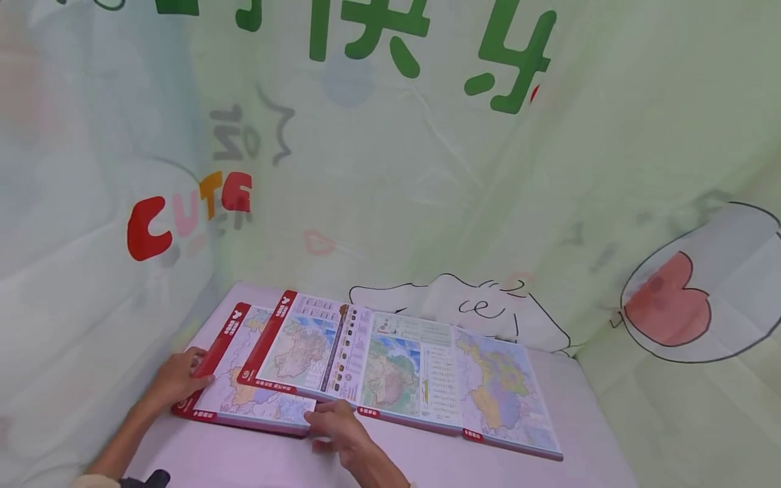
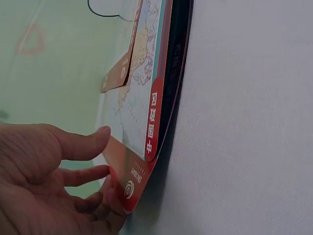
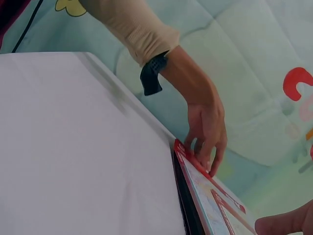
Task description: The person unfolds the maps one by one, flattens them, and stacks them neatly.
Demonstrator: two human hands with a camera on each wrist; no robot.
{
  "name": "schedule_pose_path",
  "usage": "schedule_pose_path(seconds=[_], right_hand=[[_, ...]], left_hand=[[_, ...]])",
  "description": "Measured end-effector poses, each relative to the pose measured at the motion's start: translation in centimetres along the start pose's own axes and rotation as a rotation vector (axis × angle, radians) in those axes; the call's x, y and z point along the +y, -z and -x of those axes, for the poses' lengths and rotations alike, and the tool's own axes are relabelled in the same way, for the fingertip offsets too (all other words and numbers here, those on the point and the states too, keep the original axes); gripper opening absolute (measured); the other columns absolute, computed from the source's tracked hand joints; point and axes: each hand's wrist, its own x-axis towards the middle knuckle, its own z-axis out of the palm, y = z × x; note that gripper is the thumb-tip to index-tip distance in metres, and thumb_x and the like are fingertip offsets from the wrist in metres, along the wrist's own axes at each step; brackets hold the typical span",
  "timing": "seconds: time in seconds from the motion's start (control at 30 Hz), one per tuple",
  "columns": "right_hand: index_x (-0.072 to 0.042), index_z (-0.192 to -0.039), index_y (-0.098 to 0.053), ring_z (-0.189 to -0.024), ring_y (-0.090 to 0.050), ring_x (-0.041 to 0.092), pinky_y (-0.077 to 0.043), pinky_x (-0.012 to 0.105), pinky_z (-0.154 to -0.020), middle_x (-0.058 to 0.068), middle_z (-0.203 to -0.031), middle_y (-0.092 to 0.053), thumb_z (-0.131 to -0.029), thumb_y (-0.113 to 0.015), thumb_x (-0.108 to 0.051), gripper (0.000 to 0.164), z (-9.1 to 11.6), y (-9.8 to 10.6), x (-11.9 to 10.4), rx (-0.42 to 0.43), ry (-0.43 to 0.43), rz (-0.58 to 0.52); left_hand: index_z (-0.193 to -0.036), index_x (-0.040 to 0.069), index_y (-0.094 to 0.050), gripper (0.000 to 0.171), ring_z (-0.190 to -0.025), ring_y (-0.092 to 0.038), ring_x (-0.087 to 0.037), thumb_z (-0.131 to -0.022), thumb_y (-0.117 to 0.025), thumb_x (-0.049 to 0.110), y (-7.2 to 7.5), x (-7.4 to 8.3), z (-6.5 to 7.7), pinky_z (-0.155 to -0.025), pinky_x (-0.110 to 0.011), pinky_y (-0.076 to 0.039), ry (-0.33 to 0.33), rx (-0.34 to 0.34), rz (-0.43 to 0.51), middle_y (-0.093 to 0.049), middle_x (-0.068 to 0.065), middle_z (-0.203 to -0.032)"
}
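Note:
A folded map with a red border [image 1: 256, 400] lies flat at the left of the table, several layers thick at its front edge. My left hand [image 1: 177, 376] is at its left border. In the left wrist view, the thumb [image 2: 88, 145] lies over the red edge and the fingers curl round its corner. My right hand [image 1: 344, 434] touches the map's front right corner; mostly out of the right wrist view, it shows only one digit [image 3: 283, 223]. A second, unfolded map [image 1: 390, 379] overlaps the first and spreads to the right.
The maps rest on a white-covered table [image 1: 488, 468]. Printed cloth [image 1: 378, 183] hangs close behind and on both sides, with green characters and cartoon drawings. A dark strap [image 3: 153, 73] circles the left wrist.

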Motion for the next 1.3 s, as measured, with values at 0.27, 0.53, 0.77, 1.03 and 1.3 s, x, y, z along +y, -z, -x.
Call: schedule_pose_path(seconds=[0.27, 0.53, 0.77, 1.03, 1.3], right_hand=[[0.001, -0.108, -0.075, -0.088, -0.063, 0.019, -0.053, 0.028, -0.072, 0.003, -0.098, -0.072, -0.098, -0.076, -0.015, 0.019, 0.1, 0.8, -0.5, 0.058, -0.059, 0.03], [0.006, -0.109, -0.075, -0.078, -0.074, 0.017, -0.069, 0.042, -0.083, 0.013, -0.099, -0.082, -0.099, -0.072, -0.008, 0.017, -0.6, 1.5, -0.4, -0.015, -0.04, -0.073], [0.004, -0.106, -0.077, -0.059, -0.068, 0.011, -0.066, 0.028, -0.064, 0.005, -0.079, -0.077, -0.1, -0.075, -0.012, 0.017, -0.3, 2.0, -0.7, -0.004, 0.003, -0.001], [0.007, -0.12, -0.074, -0.052, -0.061, 0.007, -0.057, 0.02, -0.05, -0.001, -0.068, -0.068, -0.101, -0.075, -0.011, 0.027, 0.6, 2.3, -1.5, -0.012, 0.073, 0.005], [0.012, -0.126, -0.071, -0.057, -0.058, 0.006, -0.053, 0.016, -0.051, -0.002, -0.073, -0.066, -0.102, -0.071, -0.011, 0.033, 3.9, 2.7, -3.7, -0.084, 0.107, -0.034]], left_hand=[[-0.14, -0.015, -0.048, 0.065, -0.097, -0.075, -0.031, -0.098, -0.079, 0.024, 1.4, -0.1, 0.3, -0.079, -0.044, -0.068, 0.073, -0.095, 0.176, -0.068, -0.035, -0.119], [-0.144, -0.019, -0.047, 0.068, -0.087, -0.074, -0.016, -0.102, -0.076, 0.027, 2.9, -0.9, 0.6, -0.074, -0.034, -0.065, 0.088, -0.17, 0.289, -0.075, -0.025, -0.112], [-0.15, -0.018, -0.045, 0.07, -0.095, -0.073, -0.016, -0.107, -0.068, 0.033, 5.3, -0.8, 1.4, -0.078, -0.034, -0.065, 0.113, -0.334, 0.415, -0.076, -0.01, -0.115], [-0.161, -0.015, -0.035, 0.078, -0.106, -0.073, -0.013, -0.11, -0.062, 0.037, 7.3, -0.2, 2.9, -0.088, -0.035, -0.066, 0.118, -0.445, 0.529, -0.075, 0.0, -0.124], [-0.16, -0.011, -0.04, 0.066, -0.099, -0.075, -0.012, -0.113, -0.056, 0.033, 9.6, 2.1, 5.1, -0.085, -0.03, -0.065, 0.137, -0.468, 0.641, -0.077, 0.008, -0.113]])
